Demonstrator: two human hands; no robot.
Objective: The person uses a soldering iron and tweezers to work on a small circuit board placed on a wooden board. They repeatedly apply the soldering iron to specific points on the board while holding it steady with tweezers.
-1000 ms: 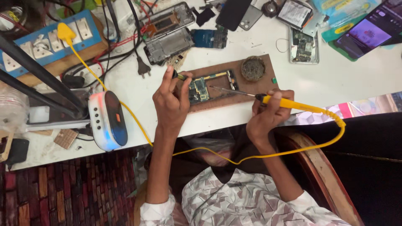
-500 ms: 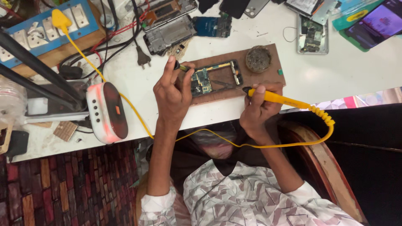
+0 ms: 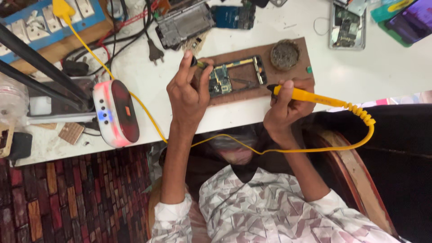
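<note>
Over a brown work board point(image 3: 297, 76) on the white desk point(image 3: 387, 67), the right hand point(image 3: 288, 110) grips a yellow soldering iron point(image 3: 310, 96); the left hand point(image 3: 189, 92) pinches a small tool point(image 3: 198, 63) beside an opened phone point(image 3: 236, 76).

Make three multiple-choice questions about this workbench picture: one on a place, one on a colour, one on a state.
1. Where does the opened phone frame lie?
A. on the brown board
B. on the floor
C. on the socket strip

2. What colour is the soldering iron in the right hand?
A. green
B. yellow
C. white

3. What is the state of the left hand?
A. flat and empty on the table
B. hidden under the table
C. raised, pinching a small dark tool

Answers:
1 A, the frame rests on the brown board beside a round tin.
2 B, handle and coiled cord are yellow.
3 C, thumb and fingers close on a small dark tool near the frame's left end.
</note>
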